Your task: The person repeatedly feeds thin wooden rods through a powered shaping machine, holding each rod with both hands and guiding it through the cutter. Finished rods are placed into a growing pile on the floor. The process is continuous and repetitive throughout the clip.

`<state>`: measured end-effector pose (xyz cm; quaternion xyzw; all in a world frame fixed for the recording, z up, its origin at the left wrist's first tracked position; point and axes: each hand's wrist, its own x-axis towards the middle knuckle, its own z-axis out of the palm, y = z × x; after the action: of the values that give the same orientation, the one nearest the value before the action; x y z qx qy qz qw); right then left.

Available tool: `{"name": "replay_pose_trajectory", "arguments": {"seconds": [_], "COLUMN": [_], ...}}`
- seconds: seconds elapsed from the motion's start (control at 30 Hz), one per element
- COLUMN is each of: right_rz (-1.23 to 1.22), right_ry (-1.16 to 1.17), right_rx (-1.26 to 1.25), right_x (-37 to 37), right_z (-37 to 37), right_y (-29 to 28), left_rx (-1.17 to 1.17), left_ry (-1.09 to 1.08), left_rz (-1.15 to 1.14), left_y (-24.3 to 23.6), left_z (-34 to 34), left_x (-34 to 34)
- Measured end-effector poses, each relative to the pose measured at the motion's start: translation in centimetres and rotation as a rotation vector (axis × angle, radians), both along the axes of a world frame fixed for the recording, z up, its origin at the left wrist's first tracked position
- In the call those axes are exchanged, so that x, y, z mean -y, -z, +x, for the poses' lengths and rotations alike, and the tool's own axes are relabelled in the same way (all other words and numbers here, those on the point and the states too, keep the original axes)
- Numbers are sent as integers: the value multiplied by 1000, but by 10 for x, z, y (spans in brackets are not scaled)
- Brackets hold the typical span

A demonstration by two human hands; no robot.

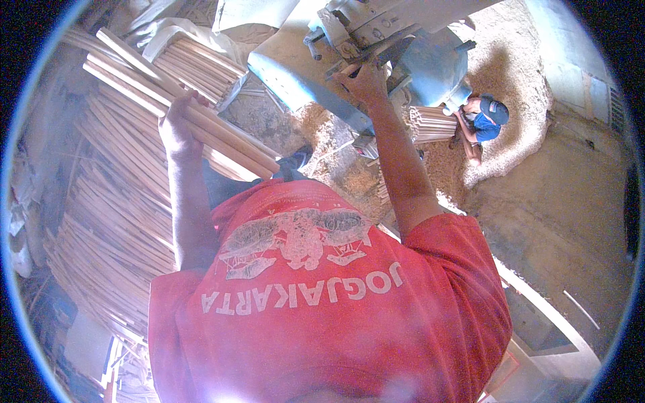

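Observation:
My left hand [180, 127] is closed around several long, pale wooden sticks [228, 144], which slant across in front of my red shirt. At the upper middle, my right hand [366, 82] reaches up to the metal head of a blue machine [342, 41]. Its fingers are bent against the machine's metal parts. Whatever they grip, if anything, is too small and hidden to make out.
A large pile of wooden sticks [111, 221] lies at the left, with another bundle [195, 70] in a white sack behind it. Right of the machine, a person in a blue shirt [485, 126] crouches by stacked sticks [431, 125] and wood shavings [514, 87].

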<state>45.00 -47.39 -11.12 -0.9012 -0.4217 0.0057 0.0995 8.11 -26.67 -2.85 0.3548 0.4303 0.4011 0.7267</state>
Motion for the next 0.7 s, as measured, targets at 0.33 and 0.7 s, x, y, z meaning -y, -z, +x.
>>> {"name": "replay_pose_trajectory", "arguments": {"seconds": [0.33,0.7], "right_rz": [-66,52], "right_ry": [12,-8], "right_rx": [9,-38], "right_x": [-3,-3], "right_z": [-3,-2], "right_y": [-11,-12], "left_rx": [1,-82], "left_ry": [-10,3], "left_rz": [-47,-6], "left_y": [7,10], "left_z": [-2,-2], "left_x": [-1,1]}}
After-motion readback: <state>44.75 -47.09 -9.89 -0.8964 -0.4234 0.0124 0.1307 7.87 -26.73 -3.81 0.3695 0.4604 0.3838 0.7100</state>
